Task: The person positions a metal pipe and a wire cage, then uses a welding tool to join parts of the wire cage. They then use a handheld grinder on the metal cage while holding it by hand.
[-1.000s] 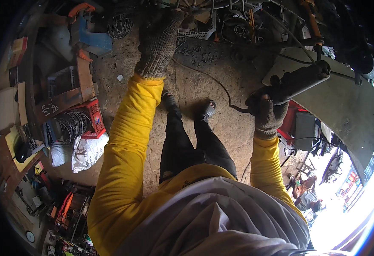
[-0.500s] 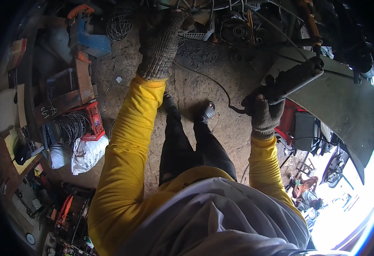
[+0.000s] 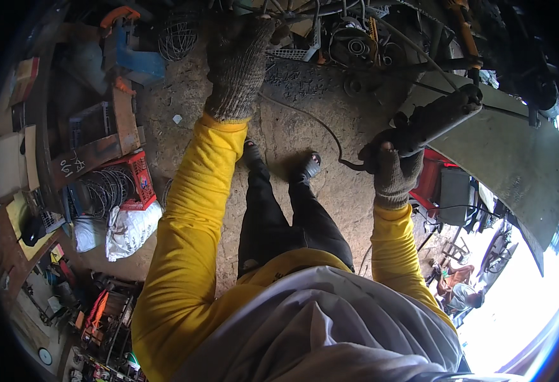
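My right hand (image 3: 395, 169), in a grey knit glove, is wrapped round the handle of a corded power tool (image 3: 442, 118). The tool has a long, dark, rounded body pointing up and to the right. Its black cord (image 3: 330, 127) runs from the handle leftward over the floor. My left hand (image 3: 236, 67), gloved the same way, reaches to the top edge beside metal rods (image 3: 290, 9) of a dark frame. Its fingers lie in shadow, so whether they grip anything is hidden.
A large grey sheet panel (image 3: 502, 159) stands right of the tool. At left are a blue metal piece (image 3: 136, 60), a red crate (image 3: 141, 181) with wire coils and a white sack (image 3: 133, 229). Another person (image 3: 464, 293) is far off at lower right.
My right hand and the power tool have shifted very slightly left. The left hand stays practically in place. The distant person has moved a little.
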Demonstrator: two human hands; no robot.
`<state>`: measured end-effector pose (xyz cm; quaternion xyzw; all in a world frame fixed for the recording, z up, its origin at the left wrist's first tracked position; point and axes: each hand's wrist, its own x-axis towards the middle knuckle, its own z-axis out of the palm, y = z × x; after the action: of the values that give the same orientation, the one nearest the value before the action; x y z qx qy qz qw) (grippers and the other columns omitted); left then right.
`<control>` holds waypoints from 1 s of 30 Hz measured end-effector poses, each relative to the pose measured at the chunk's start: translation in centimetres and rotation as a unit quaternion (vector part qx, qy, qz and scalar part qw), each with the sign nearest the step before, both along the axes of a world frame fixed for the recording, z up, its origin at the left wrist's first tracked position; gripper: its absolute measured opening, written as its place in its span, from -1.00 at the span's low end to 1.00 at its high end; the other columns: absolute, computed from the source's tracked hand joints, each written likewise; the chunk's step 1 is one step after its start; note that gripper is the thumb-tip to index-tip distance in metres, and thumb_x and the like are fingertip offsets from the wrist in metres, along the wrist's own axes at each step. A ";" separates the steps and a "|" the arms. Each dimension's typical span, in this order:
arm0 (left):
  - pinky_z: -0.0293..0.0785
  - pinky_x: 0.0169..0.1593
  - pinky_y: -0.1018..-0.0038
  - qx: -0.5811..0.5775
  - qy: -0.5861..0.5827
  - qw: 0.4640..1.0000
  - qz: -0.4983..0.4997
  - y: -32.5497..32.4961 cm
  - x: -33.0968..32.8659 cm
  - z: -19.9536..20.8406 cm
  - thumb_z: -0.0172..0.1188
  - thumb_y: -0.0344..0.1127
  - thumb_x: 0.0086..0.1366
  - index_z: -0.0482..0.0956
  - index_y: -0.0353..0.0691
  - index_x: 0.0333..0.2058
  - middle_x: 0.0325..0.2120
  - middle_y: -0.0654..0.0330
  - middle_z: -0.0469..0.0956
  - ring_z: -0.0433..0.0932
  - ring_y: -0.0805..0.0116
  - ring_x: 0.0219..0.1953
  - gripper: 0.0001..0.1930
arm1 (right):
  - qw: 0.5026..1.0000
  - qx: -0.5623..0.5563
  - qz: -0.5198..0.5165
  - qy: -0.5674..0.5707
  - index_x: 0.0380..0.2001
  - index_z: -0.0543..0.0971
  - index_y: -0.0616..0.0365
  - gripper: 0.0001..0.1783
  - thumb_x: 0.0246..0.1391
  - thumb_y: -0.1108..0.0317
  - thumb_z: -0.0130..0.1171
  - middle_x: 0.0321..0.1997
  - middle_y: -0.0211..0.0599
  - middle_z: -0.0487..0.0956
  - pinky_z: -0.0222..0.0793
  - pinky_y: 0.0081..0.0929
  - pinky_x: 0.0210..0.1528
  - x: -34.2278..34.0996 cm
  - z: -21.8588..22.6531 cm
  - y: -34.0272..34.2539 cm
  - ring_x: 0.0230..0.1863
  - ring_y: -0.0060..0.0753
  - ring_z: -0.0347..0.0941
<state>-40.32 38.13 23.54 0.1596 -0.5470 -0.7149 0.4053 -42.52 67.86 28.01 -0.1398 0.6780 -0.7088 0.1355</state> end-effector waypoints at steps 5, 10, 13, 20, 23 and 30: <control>0.59 -0.08 0.42 -0.047 -0.030 0.997 -0.051 0.3 0.3 0.5 0.07 -0.33 0.45 0.53 -0.37 0.03 -0.18 0.06 0.67 0.68 0.33 -0.25 -0.72 | 1.000 0.012 0.024 0.008 0.30 0.15 0.42 -0.21 0.15 0.25 0.24 -0.42 -0.18 0.54 0.31 -0.60 -0.64 -0.5 -0.5 0.6 -0.62 -0.43 0.48; 0.46 0.08 0.24 -0.262 -0.158 0.952 0.026 -0.6 0.5 -3.1 0.06 -0.32 0.42 0.50 -0.17 0.13 -0.02 0.16 0.61 0.62 0.23 -0.06 -0.67 | 0.999 0.015 0.044 0.015 0.32 0.13 0.42 -0.21 0.16 0.28 0.23 -0.42 -0.18 0.54 0.30 -0.60 -0.65 -1.0 -0.9 0.8 -0.64 -0.43 0.47; 0.39 0.15 0.18 -0.126 -0.130 0.984 -0.003 -1.4 0.2 -6.7 0.08 -0.30 0.39 0.44 -0.03 0.20 0.07 0.19 0.56 0.56 0.20 0.04 -0.59 | 0.999 -0.002 0.037 0.003 0.32 0.12 0.42 -0.21 0.17 0.28 0.22 -0.42 -0.17 0.54 0.30 -0.60 -0.65 -0.6 -0.3 0.0 -0.64 -0.44 0.47; 0.40 0.13 0.05 -0.255 -0.164 0.953 0.001 -1.0 0.4 -4.8 0.15 -0.31 0.32 0.43 0.05 0.21 0.04 0.14 0.57 0.58 0.12 0.00 -0.53 | 1.000 -0.005 0.020 -0.006 0.32 0.13 0.42 -0.23 0.18 0.28 0.21 -0.42 -0.17 0.55 0.29 -0.61 -0.66 -0.4 -0.2 -0.4 -0.65 -0.45 0.47; 0.45 0.08 0.06 -0.274 -0.157 0.949 0.004 -0.9 0.4 -3.2 0.19 -0.34 0.28 0.47 0.03 0.17 -0.01 0.15 0.59 0.61 0.13 -0.04 -0.54 | 0.999 -0.009 0.033 -0.015 0.20 0.19 0.43 -0.35 0.18 0.33 0.20 -0.42 -0.21 0.56 0.40 -0.59 -0.54 -0.5 0.4 -0.5 -0.58 -0.47 0.50; 0.55 -0.04 0.37 -0.236 -0.138 0.962 0.022 -0.6 0.2 -2.5 0.20 -0.40 0.29 0.58 -0.04 0.03 -0.10 0.18 0.64 0.65 0.26 -0.10 -0.67 | 1.000 0.001 0.014 -0.001 0.31 0.13 0.43 -0.21 0.17 0.24 0.22 -0.43 -0.18 0.56 0.31 -0.62 -0.65 -0.4 0.1 -0.5 -0.66 -0.46 0.45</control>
<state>-40.11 37.54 21.03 0.1682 -0.7474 -0.5271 0.3677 -42.87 67.36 28.13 -0.1483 0.6764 -0.7066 0.1458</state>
